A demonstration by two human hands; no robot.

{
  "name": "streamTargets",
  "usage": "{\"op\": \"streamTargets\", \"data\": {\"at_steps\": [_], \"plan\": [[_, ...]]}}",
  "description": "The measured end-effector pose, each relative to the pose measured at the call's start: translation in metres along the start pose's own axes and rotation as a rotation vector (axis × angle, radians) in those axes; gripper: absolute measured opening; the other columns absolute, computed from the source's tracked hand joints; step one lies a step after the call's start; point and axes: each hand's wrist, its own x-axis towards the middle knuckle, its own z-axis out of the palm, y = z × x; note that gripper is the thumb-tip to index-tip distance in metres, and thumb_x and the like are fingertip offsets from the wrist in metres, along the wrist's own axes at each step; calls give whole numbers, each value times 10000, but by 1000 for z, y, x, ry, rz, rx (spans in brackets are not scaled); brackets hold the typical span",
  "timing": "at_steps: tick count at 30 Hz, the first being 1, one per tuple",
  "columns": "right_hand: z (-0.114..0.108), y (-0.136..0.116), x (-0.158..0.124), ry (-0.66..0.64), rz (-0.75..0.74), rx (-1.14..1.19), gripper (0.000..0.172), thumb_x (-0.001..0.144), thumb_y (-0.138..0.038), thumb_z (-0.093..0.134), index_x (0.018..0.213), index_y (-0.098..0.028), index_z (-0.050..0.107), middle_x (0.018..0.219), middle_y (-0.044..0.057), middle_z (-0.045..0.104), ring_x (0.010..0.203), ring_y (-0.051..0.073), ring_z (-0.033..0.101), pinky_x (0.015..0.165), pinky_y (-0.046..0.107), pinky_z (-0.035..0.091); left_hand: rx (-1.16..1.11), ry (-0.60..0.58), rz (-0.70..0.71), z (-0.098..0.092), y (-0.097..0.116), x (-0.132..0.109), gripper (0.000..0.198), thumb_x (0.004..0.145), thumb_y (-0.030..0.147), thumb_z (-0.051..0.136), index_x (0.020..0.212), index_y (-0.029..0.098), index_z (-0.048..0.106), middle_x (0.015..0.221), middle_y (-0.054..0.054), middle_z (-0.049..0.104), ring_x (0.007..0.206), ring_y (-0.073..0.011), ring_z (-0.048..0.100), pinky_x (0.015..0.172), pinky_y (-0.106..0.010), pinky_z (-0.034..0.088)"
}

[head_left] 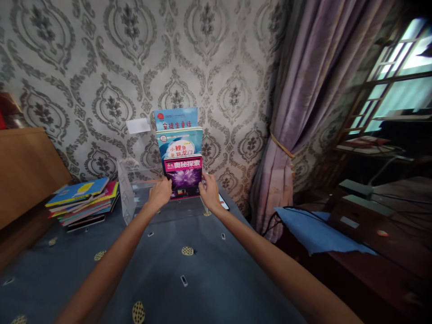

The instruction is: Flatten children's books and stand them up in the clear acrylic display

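A purple book with a pink title band [184, 176] stands upright at the front of a clear plastic rack [126, 195]. My left hand [160, 192] grips its left edge, fingers curled. On the opposite edge, my right hand [209, 191] holds the same book with its thumb in front. Behind it rises a light-blue book with a white circle [180, 143], and farther back a taller blue book with red lettering [176, 118]. The lower parts of those two are hidden by the books in front.
A stack of colourful books [84, 200] lies left of the rack on the dark-blue patterned cloth [162, 279]. A phone [223, 202] lies partly behind my right hand. Patterned wallpaper backs the table; a tied purple curtain [286, 135] hangs at right, near a blue cloth [317, 229].
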Motion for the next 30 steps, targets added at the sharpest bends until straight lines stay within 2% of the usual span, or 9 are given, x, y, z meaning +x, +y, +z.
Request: {"op": "streamTargets", "data": {"at_steps": [4,7,10,13,17,20,24,27,30], "plan": [[-2,-8,-6,62,-5,-20,538,856,-176,469,1392,-188,505,1217,144,580,1166,301,532,1018,512,454,5,-2,2,0,0,0,411,1035,349,256,1204,155,578,1161,-205,713,1070,-315,700,865,-400,510],[-2,-19,-11,95,-46,6,494,880,-176,447,1371,-169,502,1199,148,584,1139,289,543,1010,493,460,9,0,3,1,-1,1,415,1036,353,256,1192,150,582,1152,-205,715,1068,-323,699,859,-402,512],[4,-28,-14,-68,-87,74,479,880,-148,434,1350,-170,523,1087,122,630,999,252,604,925,430,512,10,7,7,2,-1,1,421,1038,353,251,1193,146,582,1143,-205,717,1065,-321,700,857,-399,512],[14,-30,-14,-251,-47,104,583,848,-126,468,1430,-162,468,994,91,664,857,219,631,844,383,535,8,20,23,3,-2,1,421,1038,345,249,1199,145,582,1128,-200,720,1060,-316,698,853,-398,511],[23,-26,-12,-285,22,92,645,836,-131,489,1477,-162,424,909,53,689,776,198,633,803,357,532,13,55,52,4,-5,-5,401,1035,322,268,1185,145,595,1110,-179,724,1050,-293,690,860,-382,505],[24,-22,-11,-265,33,71,645,824,-150,490,1467,-144,441,894,58,701,774,214,640,786,370,532,32,113,87,4,-17,-16,355,1027,286,312,1215,172,589,1184,-138,703,1143,-253,635,937,-356,471],[24,-16,-10,-280,27,85,625,835,-208,488,1454,-133,454,895,73,704,775,233,655,765,386,534,82,201,97,-1,-56,-38,342,1026,286,321,1188,198,609,1231,-98,677,1215,-235,552,1027,-355,410],[24,-16,-10,-275,22,98,629,841,-234,492,1461,-136,442,888,75,705,768,239,660,747,392,532,124,266,26,-12,-103,-52,346,1013,262,316,1153,201,626,1207,-109,674,1188,-255,542,1046,-385,389],[23,-21,-11,-276,32,97,632,846,-241,491,1465,-122,438,876,81,705,708,225,648,721,385,531,173,330,-123,-26,-156,-55,385,992,237,287,1196,165,605,1248,-153,640,1204,-303,516,1044,-434,379]]}}
